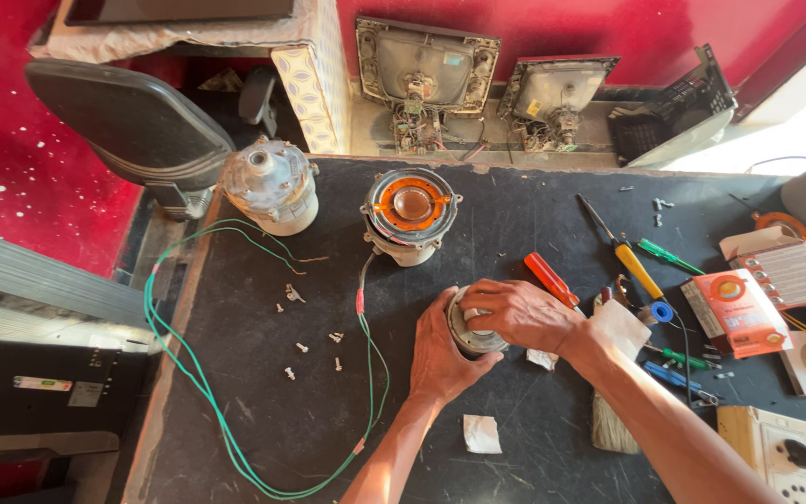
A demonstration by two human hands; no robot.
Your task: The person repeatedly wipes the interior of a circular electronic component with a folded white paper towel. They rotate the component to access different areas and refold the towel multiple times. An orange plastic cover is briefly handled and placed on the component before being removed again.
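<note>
My left hand [440, 350] cups the near-left side of a round grey metal part [470, 334] lying on the black worktable [263, 411]. From the right, my right hand [520, 313] lies over the top of the same part, its fingers curled over the pale centre. Both hands grip it. Behind it stands a round driver with an orange ring [411, 213]. A second grey round unit [270, 185] stands at the far left.
A green wire [188, 373] loops over the left half of the table beside several loose screws [314, 350]. Red [550, 279], yellow [636, 268] and green [669, 255] screwdrivers, a brush [613, 425], orange boxes [737, 313] and a socket strip [790, 453] crowd the right side. Old tube chassis [426, 70] lean on the back wall.
</note>
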